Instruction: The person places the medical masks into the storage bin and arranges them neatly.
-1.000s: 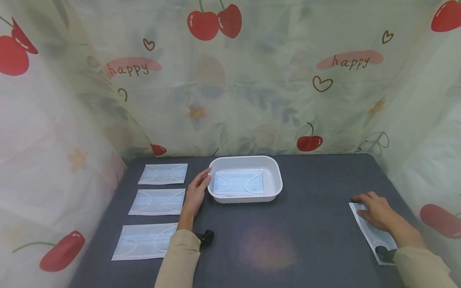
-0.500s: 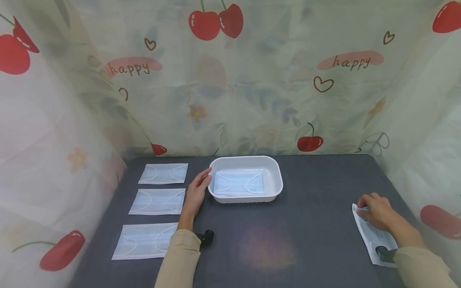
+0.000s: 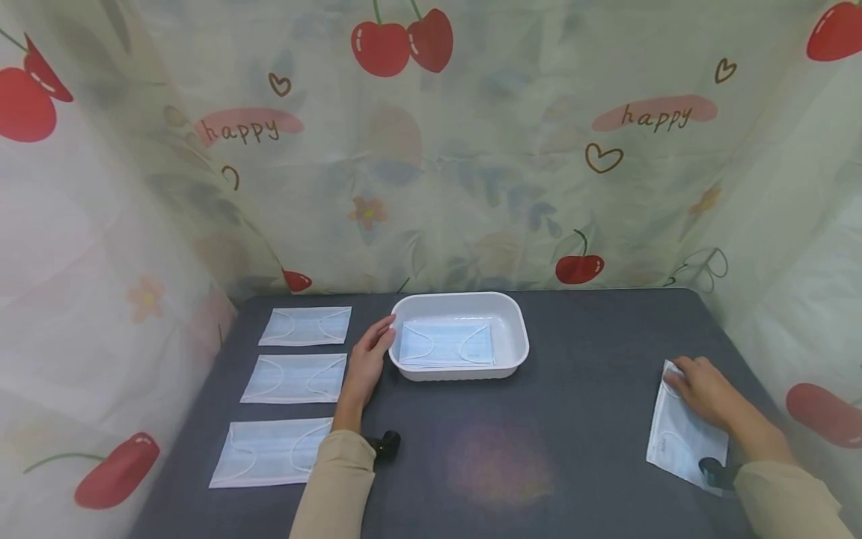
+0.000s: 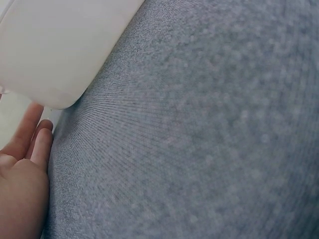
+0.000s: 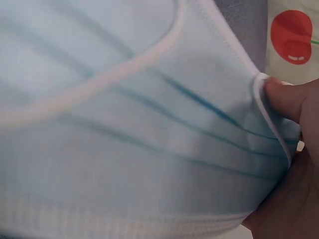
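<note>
My right hand [image 3: 707, 393] pinches a pale blue face mask [image 3: 683, 438] by its far end, at the right of the table. In the right wrist view the mask [image 5: 164, 124] fills most of the picture, with its pleats and white ear loop showing, and the thumb [image 5: 284, 97] presses on its edge. My left hand [image 3: 365, 367] rests against the left end of a white plastic tray [image 3: 509, 337], its fingers [image 4: 25, 132] fairly straight along the tray wall in the left wrist view. Inside the tray lies a mask [image 3: 447, 344].
Three more masks lie in a column on the left of the dark table [image 3: 572, 419]: a far one [image 3: 305, 326], a middle one [image 3: 294, 379] and a near one [image 3: 269, 453], partly behind the left forearm. A printed curtain [image 3: 471, 187] surrounds the table.
My right hand has taken hold of the mask's far end and raised it, and the mask has swung to the left at its near end. The left hand and tray stay put.
</note>
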Demonstrator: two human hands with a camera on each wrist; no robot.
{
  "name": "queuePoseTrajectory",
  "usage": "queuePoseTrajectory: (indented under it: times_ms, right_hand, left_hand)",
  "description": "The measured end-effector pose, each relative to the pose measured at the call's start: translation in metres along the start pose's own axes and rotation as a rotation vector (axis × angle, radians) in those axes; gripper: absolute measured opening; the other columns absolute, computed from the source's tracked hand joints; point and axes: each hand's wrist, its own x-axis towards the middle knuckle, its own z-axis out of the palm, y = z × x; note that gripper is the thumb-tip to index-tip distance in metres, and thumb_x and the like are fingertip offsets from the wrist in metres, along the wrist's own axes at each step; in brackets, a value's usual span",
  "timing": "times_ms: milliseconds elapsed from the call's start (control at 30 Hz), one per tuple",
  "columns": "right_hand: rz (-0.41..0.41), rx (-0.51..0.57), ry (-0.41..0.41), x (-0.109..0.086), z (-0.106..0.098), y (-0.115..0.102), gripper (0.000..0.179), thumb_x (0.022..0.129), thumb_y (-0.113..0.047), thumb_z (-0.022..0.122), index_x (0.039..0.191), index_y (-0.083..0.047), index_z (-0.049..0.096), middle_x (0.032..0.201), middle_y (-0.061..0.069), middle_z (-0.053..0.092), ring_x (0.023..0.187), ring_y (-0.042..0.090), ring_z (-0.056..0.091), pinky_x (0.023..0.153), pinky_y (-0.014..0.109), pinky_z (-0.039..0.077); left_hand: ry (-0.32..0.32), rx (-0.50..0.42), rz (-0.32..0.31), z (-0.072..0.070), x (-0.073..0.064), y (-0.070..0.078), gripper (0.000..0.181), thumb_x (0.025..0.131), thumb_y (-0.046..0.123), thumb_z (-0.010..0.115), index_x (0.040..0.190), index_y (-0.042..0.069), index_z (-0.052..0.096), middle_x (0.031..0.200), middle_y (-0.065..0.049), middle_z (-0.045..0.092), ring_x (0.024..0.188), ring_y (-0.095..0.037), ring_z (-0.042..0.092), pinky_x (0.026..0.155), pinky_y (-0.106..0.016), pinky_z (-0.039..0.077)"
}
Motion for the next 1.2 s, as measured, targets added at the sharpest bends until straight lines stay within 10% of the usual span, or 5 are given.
queuePoseTrajectory:
  times_ms: [167,400,1200]
  right_hand:
    - [0.12,0.053,0.003,0.002,-0.003,-0.002,0.036,0.11,-0.021,0.04,0.102,0.013,0.048,0.085,0.027,0.055,0.078,0.036,0.054,0.069,0.05,0.045]
    - [0.354,0.159,-0.116,0.002,-0.011,-0.008,0.061,0.109,-0.04,0.022,0.123,0.018,0.038,0.113,0.041,0.053,0.094,0.045,0.056,0.078,0.055,0.047]
    - [0.29,0.383,-0.089,0.0,-0.013,-0.024,0.047,0.107,-0.016,0.023,0.139,0.014,0.039,0.139,0.04,0.042,0.118,0.05,0.044,0.094,0.063,0.042]
  left_hand:
    - [0.004,0.003,-0.001,0.0,-0.001,0.0,0.037,0.103,0.042,0.059,0.14,0.036,0.06,0.15,0.001,0.055,0.144,-0.021,0.047,0.124,-0.048,0.033]
    - [0.002,0.0,0.006,0.0,0.0,0.0,0.038,0.103,0.043,0.059,0.14,0.036,0.06,0.15,0.001,0.056,0.143,-0.02,0.047,0.124,-0.048,0.033]
    - [-0.001,0.0,0.002,0.001,0.0,0.0,0.038,0.103,0.043,0.059,0.14,0.035,0.059,0.15,0.003,0.055,0.144,-0.019,0.047,0.124,-0.047,0.033]
